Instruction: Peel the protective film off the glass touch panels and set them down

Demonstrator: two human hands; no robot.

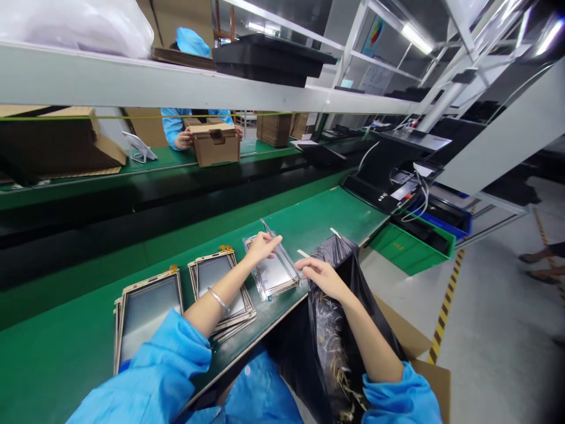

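My left hand (261, 246) rests on the top edge of a touch-screen panel in a clear wrapper (274, 271), fingers pinched at its upper corner. My right hand (318, 272) touches the panel's right edge, fingers curled on the clear film. The panel lies on the green workbench (132, 253). To its left lie two stacks of similar panels (220, 288) (148, 309); my left forearm, with a bracelet on the wrist, crosses over the middle stack.
A cardboard box lined with a black bag (335, 347) of clear wrappers stands below my right arm. Across the conveyor a person in blue holds a cardboard box (216, 143). Black equipment (388, 171) and a green bin (410, 247) stand to the right.
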